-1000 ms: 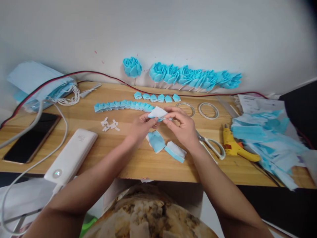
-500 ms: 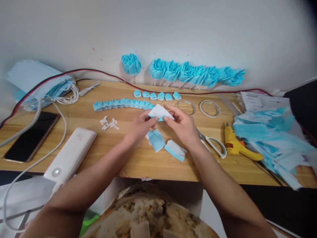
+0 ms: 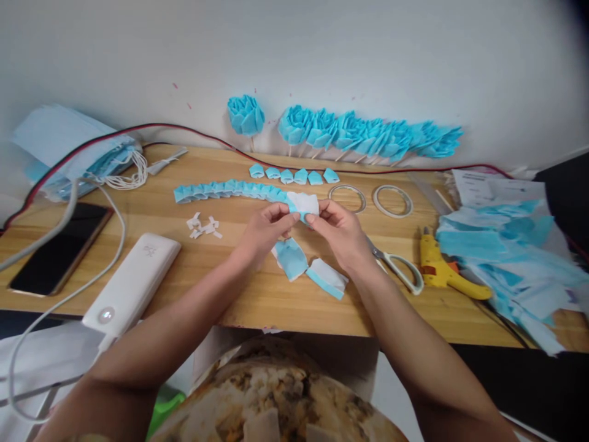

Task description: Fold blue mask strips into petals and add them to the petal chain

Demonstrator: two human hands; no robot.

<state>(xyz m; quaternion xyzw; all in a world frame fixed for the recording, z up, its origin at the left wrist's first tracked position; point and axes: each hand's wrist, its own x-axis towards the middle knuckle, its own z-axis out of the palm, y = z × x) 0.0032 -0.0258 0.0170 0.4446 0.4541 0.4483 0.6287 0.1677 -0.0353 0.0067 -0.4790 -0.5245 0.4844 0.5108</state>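
Note:
Between my two hands is a small piece of blue-and-white fabric [image 3: 304,202], its white side towards me and a blue fold along its lower edge. My left hand [image 3: 269,230] pinches its left lower corner; my right hand [image 3: 338,230] pinches the right one. Just below lie two more cut fabric pieces, a mostly blue one [image 3: 291,259] and a white one with a blue edge [image 3: 327,277]. Behind the hands stretches a row of folded blue petals [image 3: 230,190], with several separate petals [image 3: 300,177] above it.
Blue fabric flowers [image 3: 350,132] on sticks lean against the wall. Tape rolls [image 3: 392,212], scissors [image 3: 402,270], a yellow glue gun [image 3: 437,267] and fabric scraps [image 3: 497,230] lie right. Left are white snippets [image 3: 202,227], a power bank [image 3: 138,279], a phone [image 3: 59,248] and stacked masks [image 3: 78,147].
The fabric piece has turned in my fingers, from a pointed white triangle to a squarer shape with blue along the bottom and left. Both hands stay in nearly the same place.

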